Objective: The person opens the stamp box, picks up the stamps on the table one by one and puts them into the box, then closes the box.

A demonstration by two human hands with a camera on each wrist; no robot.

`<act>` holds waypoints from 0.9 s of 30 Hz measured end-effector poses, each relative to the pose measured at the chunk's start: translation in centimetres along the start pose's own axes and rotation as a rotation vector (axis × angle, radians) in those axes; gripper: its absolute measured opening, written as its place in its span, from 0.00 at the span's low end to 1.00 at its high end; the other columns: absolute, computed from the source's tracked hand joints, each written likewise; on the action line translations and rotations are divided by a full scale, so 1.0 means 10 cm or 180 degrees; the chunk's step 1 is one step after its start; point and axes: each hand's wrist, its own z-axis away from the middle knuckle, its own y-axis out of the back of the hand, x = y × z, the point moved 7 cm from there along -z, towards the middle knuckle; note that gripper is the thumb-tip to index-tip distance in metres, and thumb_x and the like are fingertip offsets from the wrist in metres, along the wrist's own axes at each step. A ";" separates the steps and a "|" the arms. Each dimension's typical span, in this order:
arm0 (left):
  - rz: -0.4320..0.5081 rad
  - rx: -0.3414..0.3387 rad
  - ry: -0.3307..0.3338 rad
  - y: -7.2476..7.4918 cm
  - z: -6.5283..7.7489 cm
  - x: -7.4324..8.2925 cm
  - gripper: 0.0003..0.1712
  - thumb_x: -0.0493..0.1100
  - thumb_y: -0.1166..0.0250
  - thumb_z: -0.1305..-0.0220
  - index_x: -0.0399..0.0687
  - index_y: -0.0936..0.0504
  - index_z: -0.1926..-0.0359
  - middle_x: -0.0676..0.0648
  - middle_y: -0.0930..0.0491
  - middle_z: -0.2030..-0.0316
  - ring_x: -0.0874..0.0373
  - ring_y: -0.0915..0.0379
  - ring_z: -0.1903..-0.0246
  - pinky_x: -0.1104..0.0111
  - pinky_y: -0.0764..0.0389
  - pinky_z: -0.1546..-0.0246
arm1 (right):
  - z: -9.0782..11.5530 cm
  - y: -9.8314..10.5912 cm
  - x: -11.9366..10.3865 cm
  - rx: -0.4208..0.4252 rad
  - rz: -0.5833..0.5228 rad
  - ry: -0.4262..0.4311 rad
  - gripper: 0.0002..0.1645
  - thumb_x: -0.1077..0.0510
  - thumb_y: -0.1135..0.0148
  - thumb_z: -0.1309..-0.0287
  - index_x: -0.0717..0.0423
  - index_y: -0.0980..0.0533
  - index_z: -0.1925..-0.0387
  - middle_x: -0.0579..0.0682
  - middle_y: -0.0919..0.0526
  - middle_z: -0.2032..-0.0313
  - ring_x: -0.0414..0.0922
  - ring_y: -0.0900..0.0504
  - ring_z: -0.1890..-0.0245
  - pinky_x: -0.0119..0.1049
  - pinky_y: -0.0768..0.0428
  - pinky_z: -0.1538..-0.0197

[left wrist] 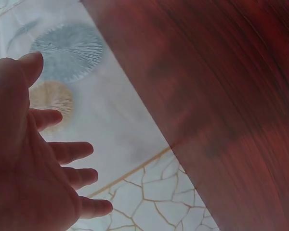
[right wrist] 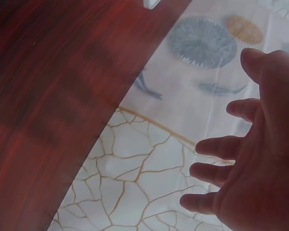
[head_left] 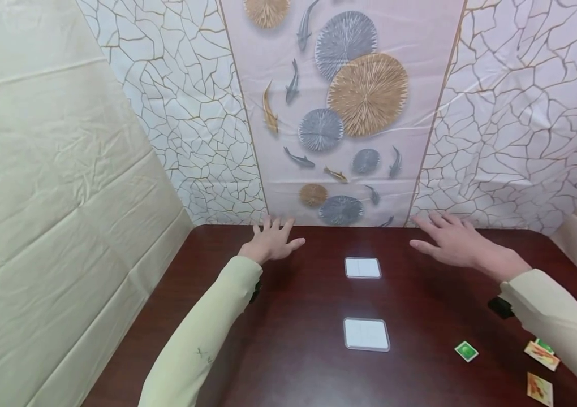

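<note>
Both hands hover over the dark red wooden table (head_left: 298,362) with fingers spread, holding nothing. The left hand (head_left: 270,242) is near the far edge, left of two clear-rimmed cases with white faces. Across from it, the right hand (head_left: 453,242) reaches toward the same edge on the other side. Between the hands lies the farther white case (head_left: 362,268); the nearer white case (head_left: 366,334) sits closer to the viewer. In the wrist views, the left palm (left wrist: 33,168) and right palm (right wrist: 265,168) show with fingers apart, above the table edge.
A small green card (head_left: 466,351) lies on the table's right part. Beside the right forearm are an orange-patterned card (head_left: 542,355) overlapping another green one, and a further orange card (head_left: 540,389). A patterned cloth (head_left: 349,169) hangs behind the far edge; beige cloth (head_left: 64,226) hangs left.
</note>
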 end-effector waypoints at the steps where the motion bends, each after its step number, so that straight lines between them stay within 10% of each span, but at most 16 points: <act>1: 0.0017 0.0007 -0.0011 0.00 0.01 0.01 0.44 0.72 0.60 0.30 0.60 0.56 0.22 0.40 0.56 0.22 0.38 0.71 0.23 0.35 0.60 0.30 | 0.01 0.00 -0.03 0.0020 -0.0016 0.0020 0.45 0.31 0.56 0.31 0.55 0.45 0.25 0.74 0.43 0.30 0.74 0.45 0.32 0.75 0.44 0.38; 27: 0.0745 0.0155 -0.0425 -0.07 0.28 0.51 0.41 0.69 0.56 0.29 0.59 0.51 0.22 0.41 0.46 0.25 0.40 0.57 0.24 0.39 0.54 0.28 | 0.22 -0.08 -0.50 0.0355 -0.0702 0.0259 0.40 0.39 0.46 0.32 0.59 0.37 0.30 0.69 0.30 0.36 0.71 0.34 0.36 0.68 0.36 0.38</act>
